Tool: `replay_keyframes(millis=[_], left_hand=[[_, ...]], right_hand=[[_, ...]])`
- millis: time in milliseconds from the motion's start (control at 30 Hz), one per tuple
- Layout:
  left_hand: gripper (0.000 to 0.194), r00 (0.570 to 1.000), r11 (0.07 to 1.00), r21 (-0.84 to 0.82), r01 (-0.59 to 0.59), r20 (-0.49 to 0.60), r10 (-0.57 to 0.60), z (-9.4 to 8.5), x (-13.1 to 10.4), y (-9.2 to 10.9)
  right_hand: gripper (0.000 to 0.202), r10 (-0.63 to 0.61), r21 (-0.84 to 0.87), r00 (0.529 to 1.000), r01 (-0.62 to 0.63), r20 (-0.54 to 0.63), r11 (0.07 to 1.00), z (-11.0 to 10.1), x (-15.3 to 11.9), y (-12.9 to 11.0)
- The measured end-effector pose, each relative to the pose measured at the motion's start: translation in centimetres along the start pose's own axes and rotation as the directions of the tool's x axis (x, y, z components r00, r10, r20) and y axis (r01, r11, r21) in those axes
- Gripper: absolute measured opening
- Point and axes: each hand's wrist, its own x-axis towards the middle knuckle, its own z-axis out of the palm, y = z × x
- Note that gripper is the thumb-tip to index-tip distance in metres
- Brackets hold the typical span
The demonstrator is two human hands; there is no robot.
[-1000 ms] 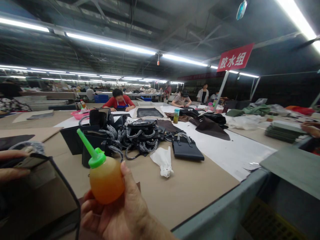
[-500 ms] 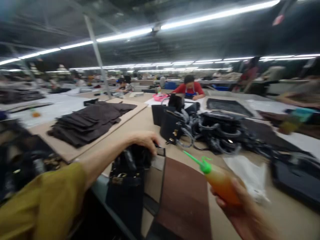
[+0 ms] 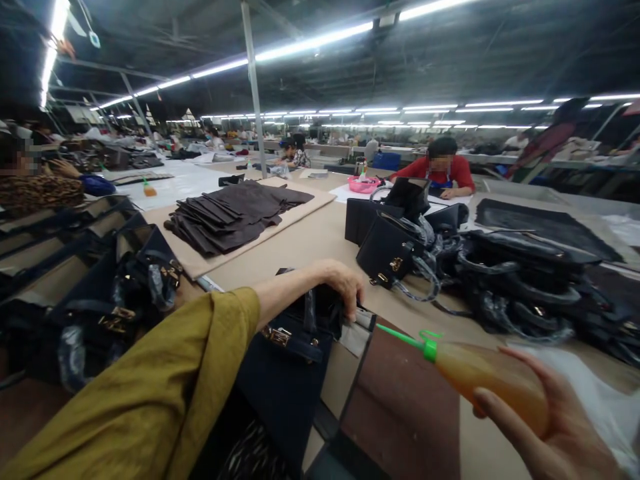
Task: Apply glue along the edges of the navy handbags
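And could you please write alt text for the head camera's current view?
The right hand holds a squeeze bottle of amber liquid, its green nozzle pointing toward an open navy handbag, with the left hand at its pale lining. More dark handbags are heaped on the table beyond.

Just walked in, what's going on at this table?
A person's left hand is over a dark bag, fingers at its pale lining. The right hand holds a tilted bottle of amber liquid, its green nozzle pointing towards the bag; whether the tip touches is unclear. More dark bags lie heaped beyond the bottle. Someone in red is across the table.
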Motion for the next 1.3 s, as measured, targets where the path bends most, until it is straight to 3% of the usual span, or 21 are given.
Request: replay_keyframes(millis=[100,267,433,667,800,933,1167,1300], left_hand=[[0.027,1.0,1.0,-0.006,0.021,0.003,-0.021,0.4,0.7,-0.5],[0.035,0.998,0.998,0.028,0.05,-0.025,-0.049,0.9,1.8,-1.2],[0.033,0.999,0.999,-0.02,0.05,0.02,-0.049,1.1,2.4,-1.9],[0.05,0.999,0.998,-0.052,0.047,0.019,-0.046,1.5,3.3,-3.3],[0.043,0.999,0.998,-0.044,0.05,0.018,-0.05,1.7,3.1,-3.2],[0.038,0.999,0.998,-0.044,0.052,0.013,-0.052,1.8,3.0,-3.1],[0.048,0.999,0.997,-0.075,0.035,0.043,-0.032,2.0,3.3,-3.6],[0.047,0.998,0.994,-0.111,0.008,0.058,-0.001,2.1,3.3,-3.8]], right_hand=[[0.079,0.059,-0.068,0.998,-0.058,0.009,0.996,0.5,0.0,-1.3],[0.075,0.055,-0.034,0.997,-0.054,0.053,0.998,1.5,-0.4,-2.4],[0.075,0.075,-0.034,0.994,-0.073,0.081,0.997,2.3,0.0,-1.9],[0.071,0.01,-0.011,0.995,-0.009,0.097,1.0,3.5,0.3,-0.9],[0.069,-0.067,-0.077,0.994,0.074,0.086,0.994,4.0,0.5,-0.8],[0.074,-0.044,-0.074,0.992,0.053,0.118,0.996,4.1,0.5,-0.5],[0.071,-0.117,-0.102,0.989,0.126,0.091,0.987,4.2,0.6,-0.8],[0.069,-0.093,-0.039,0.989,0.098,0.117,0.994,4.4,0.6,-1.0]])
